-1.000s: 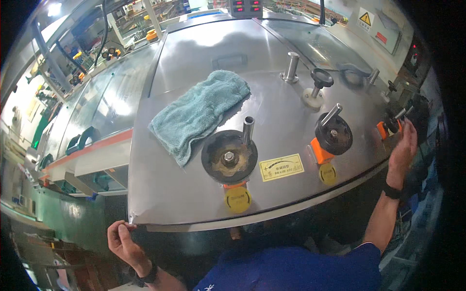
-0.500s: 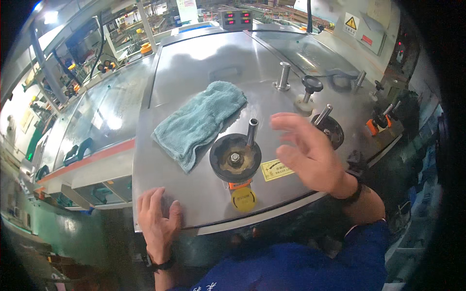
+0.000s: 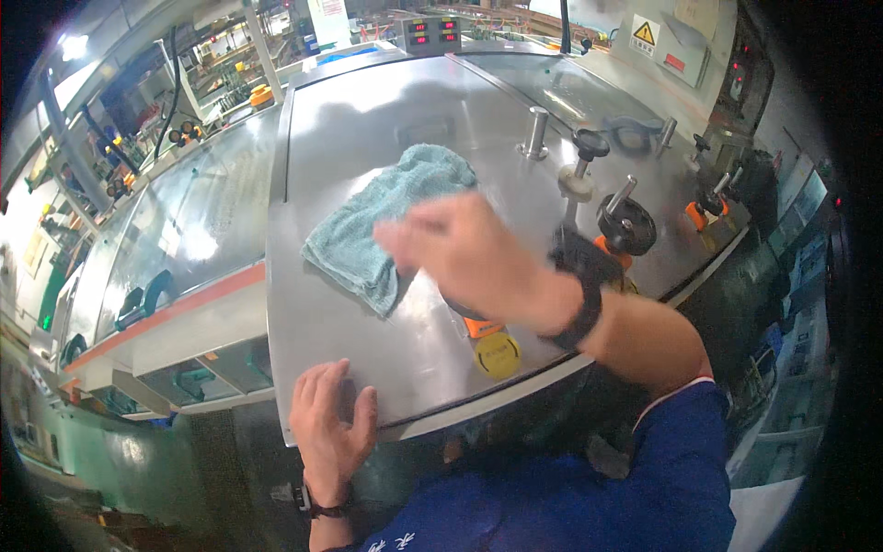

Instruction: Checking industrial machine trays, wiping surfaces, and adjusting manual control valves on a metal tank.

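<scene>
A light blue-green towel [image 3: 418, 173] lies rumpled on the steel top [image 3: 345, 115] of a machine. My right hand [image 3: 483, 262] reaches in over the towel's near right side, loosely bent, thumb apart from the fingers, with nothing seen in it. Motion blurs the fingertips, and contact with the towel cannot be made out. Beneath this hand, a black handwheel is almost wholly hidden; its orange part [image 3: 482, 327] peeks out above a round yellow label [image 3: 497, 356]. My left hand [image 3: 329, 425] rests open at the steel top's front left corner, fingers and thumb apart.
Another black handwheel [image 3: 626, 225] with a metal crank stands to the right, near a black knob [image 3: 590, 144] and a steel post [image 3: 535, 133]. Farther right is another orange-based control [image 3: 706, 210]. A display box [image 3: 432, 35] sits at the far edge.
My right hand has swung left from beside the second handwheel to over the first one and the towel. My left hand stays at the corner. The view has shifted slightly.
</scene>
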The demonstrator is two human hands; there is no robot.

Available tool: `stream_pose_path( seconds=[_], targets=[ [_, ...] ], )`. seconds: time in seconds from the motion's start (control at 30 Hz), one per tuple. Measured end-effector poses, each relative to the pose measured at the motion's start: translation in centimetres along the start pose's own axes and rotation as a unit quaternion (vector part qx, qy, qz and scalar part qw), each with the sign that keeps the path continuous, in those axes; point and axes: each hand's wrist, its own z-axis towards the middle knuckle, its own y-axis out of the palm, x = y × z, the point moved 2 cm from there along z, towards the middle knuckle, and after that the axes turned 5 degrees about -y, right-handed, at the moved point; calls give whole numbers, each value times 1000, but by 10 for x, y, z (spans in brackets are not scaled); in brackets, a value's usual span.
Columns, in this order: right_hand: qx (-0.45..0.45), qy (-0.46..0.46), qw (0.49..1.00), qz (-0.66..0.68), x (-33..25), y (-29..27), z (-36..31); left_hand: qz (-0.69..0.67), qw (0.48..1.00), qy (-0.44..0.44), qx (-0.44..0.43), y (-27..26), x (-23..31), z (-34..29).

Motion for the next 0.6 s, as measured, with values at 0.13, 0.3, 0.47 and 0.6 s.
stream_pose_path(
  seconds=[0.13,0.3,0.47,0.6],
  targets=[
    [41,28,999,13,7,-33,-42,-28,1000,9,4,-9,-9,-5],
    [66,45,997,-2,7,2,21,-68,997,26,6,-5,-9,-2],
    [-4,-9,995,-101,3,-39,-33,-85,996,28,2,-14,-9,-6],
    [111,83,990,31,35,-31,16,-59,997,40,-20,-3,-1,2]
  ],
)
